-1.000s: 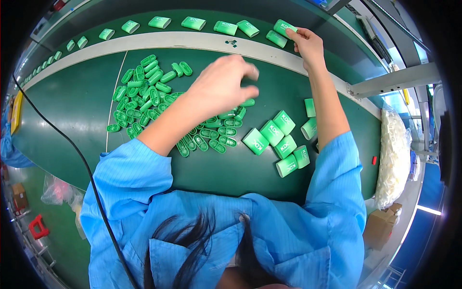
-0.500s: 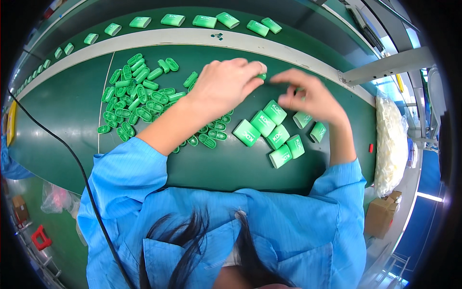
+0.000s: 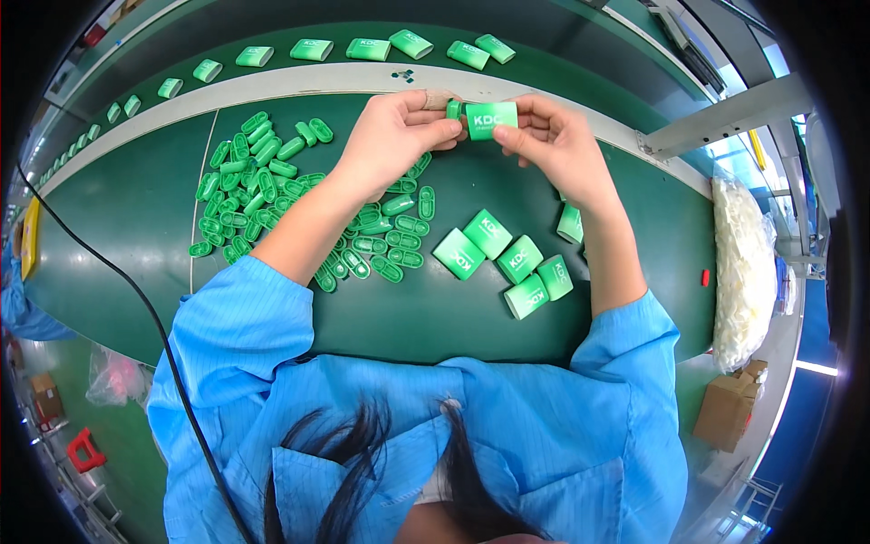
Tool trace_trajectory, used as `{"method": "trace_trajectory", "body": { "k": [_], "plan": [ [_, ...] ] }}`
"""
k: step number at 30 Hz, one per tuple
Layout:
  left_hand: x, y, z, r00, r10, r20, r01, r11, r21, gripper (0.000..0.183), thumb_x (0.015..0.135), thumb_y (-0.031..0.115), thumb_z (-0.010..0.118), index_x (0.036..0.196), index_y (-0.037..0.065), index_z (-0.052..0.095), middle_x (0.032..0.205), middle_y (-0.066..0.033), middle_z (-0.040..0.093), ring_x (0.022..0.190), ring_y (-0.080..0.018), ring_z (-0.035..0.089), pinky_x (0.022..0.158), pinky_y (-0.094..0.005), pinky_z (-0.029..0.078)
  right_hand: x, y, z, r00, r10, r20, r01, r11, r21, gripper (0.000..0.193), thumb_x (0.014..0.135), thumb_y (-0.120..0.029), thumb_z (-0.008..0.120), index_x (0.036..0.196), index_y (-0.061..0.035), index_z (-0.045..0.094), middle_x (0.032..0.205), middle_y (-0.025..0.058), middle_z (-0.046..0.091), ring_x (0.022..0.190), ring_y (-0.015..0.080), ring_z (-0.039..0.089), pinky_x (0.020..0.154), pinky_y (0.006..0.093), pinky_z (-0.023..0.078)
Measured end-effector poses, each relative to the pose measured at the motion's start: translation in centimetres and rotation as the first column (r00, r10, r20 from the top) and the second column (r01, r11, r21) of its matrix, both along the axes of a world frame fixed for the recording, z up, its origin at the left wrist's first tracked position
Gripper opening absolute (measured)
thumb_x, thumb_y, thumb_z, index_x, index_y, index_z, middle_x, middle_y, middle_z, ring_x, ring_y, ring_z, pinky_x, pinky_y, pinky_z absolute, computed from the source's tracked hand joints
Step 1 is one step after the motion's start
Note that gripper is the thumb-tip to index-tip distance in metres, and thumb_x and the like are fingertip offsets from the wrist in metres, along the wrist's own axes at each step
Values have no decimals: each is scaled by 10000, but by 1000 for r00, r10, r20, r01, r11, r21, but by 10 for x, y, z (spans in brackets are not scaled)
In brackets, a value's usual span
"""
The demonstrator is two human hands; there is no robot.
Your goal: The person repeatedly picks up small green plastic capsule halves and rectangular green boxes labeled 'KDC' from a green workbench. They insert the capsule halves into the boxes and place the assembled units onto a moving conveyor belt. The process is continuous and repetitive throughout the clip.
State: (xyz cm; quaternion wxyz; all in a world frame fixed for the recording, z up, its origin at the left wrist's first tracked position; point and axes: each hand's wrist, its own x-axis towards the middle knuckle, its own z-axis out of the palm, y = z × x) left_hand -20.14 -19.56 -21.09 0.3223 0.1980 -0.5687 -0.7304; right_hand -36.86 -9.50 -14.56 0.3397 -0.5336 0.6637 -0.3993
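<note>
Fingers closed, my left hand (image 3: 390, 136) pinches a small green oval cap (image 3: 453, 110). My right hand (image 3: 560, 150) grips a green, flat sleeve-like case (image 3: 490, 121) with white lettering between thumb and fingers. Cap and case are end to end, almost touching, above the far side of the green work surface (image 3: 390, 317). Under and beside my left forearm lies a spread pile of green oval caps (image 3: 263, 181). Several matching green cases (image 3: 519, 260) sit on the surface below my hands, and another case (image 3: 570, 223) is partly hidden by my right forearm.
Beyond a pale rail (image 3: 299, 83), a row of green cases (image 3: 311, 50) lies on a belt. At the right edge stand a clear bag of whitish pieces (image 3: 743, 272) and a metal post (image 3: 725, 122). A black cable (image 3: 118, 272) crosses the left side.
My right hand has taken a case from the group and brought it up against the cap in my left hand. The cases beyond the rail have shifted slightly left.
</note>
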Motion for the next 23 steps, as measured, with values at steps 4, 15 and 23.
{"method": "trace_trajectory", "body": {
  "k": [4, 15, 23],
  "plan": [
    [2, -6, 3, 998, -57, -15, 58, 997, 54, 338, 840, 101, 636, 1154, -11, 578, 1018, -82, 644, 945, -134, 607, 836, -263, 491, -5, -7, -17, 991, 8, 132, -12, 999, 30, 257, 827, -126, 650, 1036, 4, 577, 864, 40, 639, 749, 88, 584, 620, 214, 431],
    [6, 0, 7, 985, 70, 157, -23, 959, -282, 347, 813, 94, 667, 1132, -24, 598, 989, -108, 663, 894, -132, 629, 783, -255, 509, -2, -4, -28, 976, 34, 215, -27, 999, -34, 274, 831, -63, 638, 1074, 38, 563, 899, 82, 650, 780, 117, 608, 701, 234, 494],
    [-1, -4, -9, 994, -45, 102, 62, 983, -175, 404, 836, 125, 655, 1208, 3, 553, 1041, -115, 645, 931, -143, 619, 832, -262, 506, -2, 0, -29, 998, 5, 62, 1, 995, -98, 305, 838, -54, 636, 1118, 40, 556, 916, 98, 649, 798, 139, 621, 748, 238, 511]
  ]
}}
